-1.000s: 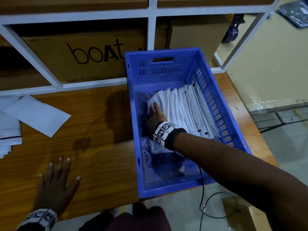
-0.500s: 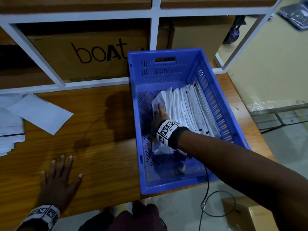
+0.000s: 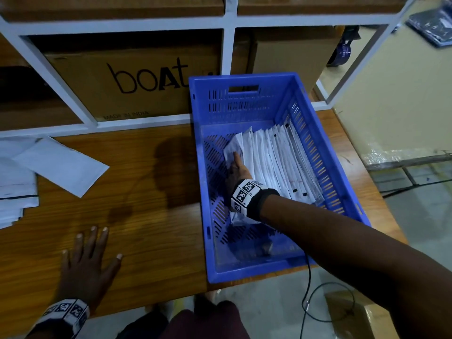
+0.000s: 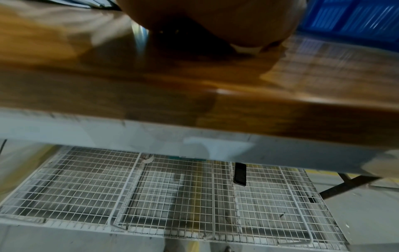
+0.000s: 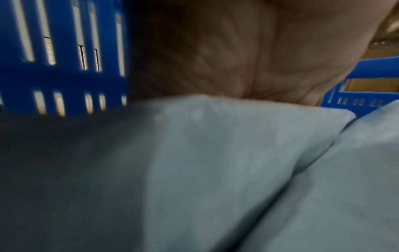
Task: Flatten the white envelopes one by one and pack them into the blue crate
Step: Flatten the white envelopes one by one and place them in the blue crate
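Observation:
The blue crate (image 3: pixel 244 78) stands on the right of the wooden table (image 3: pixel 151 216). A row of white envelopes (image 3: pixel 281 162) stands on edge along its right wall. My right hand (image 3: pixel 236 165) reaches into the crate, and its straight fingers press the leftmost envelope (image 3: pixel 232 145) against that row. In the right wrist view the palm (image 5: pixel 248 59) lies on this envelope (image 5: pixel 237 153), beside the crate wall (image 5: pixel 64 76). My left hand (image 3: pixel 93 245) rests flat on the table with its fingers spread and holds nothing. More white envelopes (image 3: pixel 61 165) lie at the table's left.
A stack of envelopes (image 3: pixel 14 187) lies at the far left edge. Behind the table, a white shelf frame (image 3: pixel 228 69) holds a cardboard box (image 3: pixel 137 81). A black cable (image 3: pixel 308 289) hangs below the crate. The crate's left half holds no envelopes.
My right hand has pushed the leftmost envelope from leaning flat to more upright against the row. The left hand has stayed flat on the table.

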Demonstrator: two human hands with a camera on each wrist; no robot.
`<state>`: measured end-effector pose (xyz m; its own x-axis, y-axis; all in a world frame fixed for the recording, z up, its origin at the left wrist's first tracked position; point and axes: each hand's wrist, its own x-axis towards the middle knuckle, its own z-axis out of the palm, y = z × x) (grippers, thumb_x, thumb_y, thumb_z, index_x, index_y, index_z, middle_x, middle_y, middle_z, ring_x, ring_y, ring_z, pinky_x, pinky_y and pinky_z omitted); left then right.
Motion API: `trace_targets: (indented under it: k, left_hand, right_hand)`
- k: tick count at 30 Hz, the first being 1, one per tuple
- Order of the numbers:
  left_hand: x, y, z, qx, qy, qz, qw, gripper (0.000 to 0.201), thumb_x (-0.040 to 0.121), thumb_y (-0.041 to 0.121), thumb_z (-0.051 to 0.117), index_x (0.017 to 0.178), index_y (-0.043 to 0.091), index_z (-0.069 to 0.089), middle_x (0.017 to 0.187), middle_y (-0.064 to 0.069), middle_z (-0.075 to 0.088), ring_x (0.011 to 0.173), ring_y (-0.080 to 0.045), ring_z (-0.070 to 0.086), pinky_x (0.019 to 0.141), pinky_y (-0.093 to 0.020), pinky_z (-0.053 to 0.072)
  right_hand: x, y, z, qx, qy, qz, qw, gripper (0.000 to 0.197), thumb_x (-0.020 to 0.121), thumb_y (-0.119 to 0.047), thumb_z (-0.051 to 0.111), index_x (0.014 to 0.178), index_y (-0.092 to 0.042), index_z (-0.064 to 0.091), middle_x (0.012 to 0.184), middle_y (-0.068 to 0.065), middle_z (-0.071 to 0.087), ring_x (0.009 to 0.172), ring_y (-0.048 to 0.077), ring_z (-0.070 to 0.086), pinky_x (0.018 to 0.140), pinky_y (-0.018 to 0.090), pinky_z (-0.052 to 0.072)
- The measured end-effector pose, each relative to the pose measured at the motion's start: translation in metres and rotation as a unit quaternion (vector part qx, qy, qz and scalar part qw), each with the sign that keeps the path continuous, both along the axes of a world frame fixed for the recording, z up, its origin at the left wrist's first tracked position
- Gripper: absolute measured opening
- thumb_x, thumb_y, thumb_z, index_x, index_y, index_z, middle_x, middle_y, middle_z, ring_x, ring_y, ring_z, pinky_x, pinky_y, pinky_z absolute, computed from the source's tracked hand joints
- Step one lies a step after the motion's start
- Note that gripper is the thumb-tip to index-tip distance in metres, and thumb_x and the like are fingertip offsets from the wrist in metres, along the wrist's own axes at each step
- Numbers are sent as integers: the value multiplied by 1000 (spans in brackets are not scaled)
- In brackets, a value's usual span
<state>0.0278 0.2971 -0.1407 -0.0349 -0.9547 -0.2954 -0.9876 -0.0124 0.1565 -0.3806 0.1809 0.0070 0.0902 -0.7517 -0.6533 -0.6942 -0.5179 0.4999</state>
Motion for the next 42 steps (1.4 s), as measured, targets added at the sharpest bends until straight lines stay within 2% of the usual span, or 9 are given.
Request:
trace_targets:
  k: [6,10,16,19,25,28,32,35,42]
  left_hand:
    - [-2,1,2,-9,4,2,1000,86,86,84,12,160,45,-8,170,9,-9,158,-25,-4,123,-56,1]
    - [-1,1,-1,-10,3,0,1000,87,85,85,11,160,44,-9,170,8,-10,157,-26,-4,123,-56,0]
    - [0,2,-3,-21,4,-5,1000,87,86,84,13,161,44,-6,170,8,-7,158,-27,-1,123,-57,2]
    - [0,2,-3,-24,1,-4,1000,87,86,84,12,161,44,-6,170,7,-6,158,-28,0,122,-57,4]
    - [2,2,-6,-33,-3,-6,999,87,86,84,12,161,43,-5,171,6,-4,157,-29,3,122,-57,6]
    - [3,1,-9,-35,-1,-6,999,88,86,84,13,161,42,-4,170,6,-4,157,-29,4,122,-58,7]
    - [3,0,-10,-43,7,-3,999,89,84,86,12,161,43,-3,170,8,-5,157,-27,4,122,-57,6]
    - [3,2,-10,-46,13,-1,999,89,85,85,13,161,43,-3,171,9,-5,158,-26,4,122,-56,5]
    - [2,3,-13,-63,15,-1,998,89,85,85,11,162,41,3,171,7,-1,157,-27,7,122,-55,5]
  right_hand:
    - [-4,-3,1,-16,-42,-28,999,78,101,-62,33,160,-16,12,167,8,10,154,33,3,121,55,-8]
    - [-2,-2,-2,20,-3,-14,1000,97,84,-84,38,159,-25,21,166,9,17,152,41,6,113,69,-15]
    - [-4,2,3,0,-45,0,999,84,90,-77,37,156,-26,31,164,9,24,151,38,13,116,66,-9]
    - [-1,2,4,0,-54,1,999,80,91,-76,36,156,-29,29,163,6,26,151,35,12,116,66,-8]
    - [-1,1,15,-15,-87,-14,996,81,92,-76,33,158,-32,20,166,4,17,153,35,5,116,67,-8]
    - [-3,2,30,-37,-134,-26,990,86,88,-80,36,158,-32,22,163,5,26,152,36,12,116,67,-7]
    - [-8,1,57,-81,-183,-76,977,87,84,-81,43,157,-36,25,164,4,22,152,33,11,116,67,-9]
    - [-15,4,85,-119,-223,-120,960,90,84,-82,42,158,-38,17,167,2,16,153,29,11,115,67,-10]
    - [-21,27,154,-166,-289,-216,918,85,90,-75,42,159,-42,4,169,-3,-1,155,26,-4,116,61,-18]
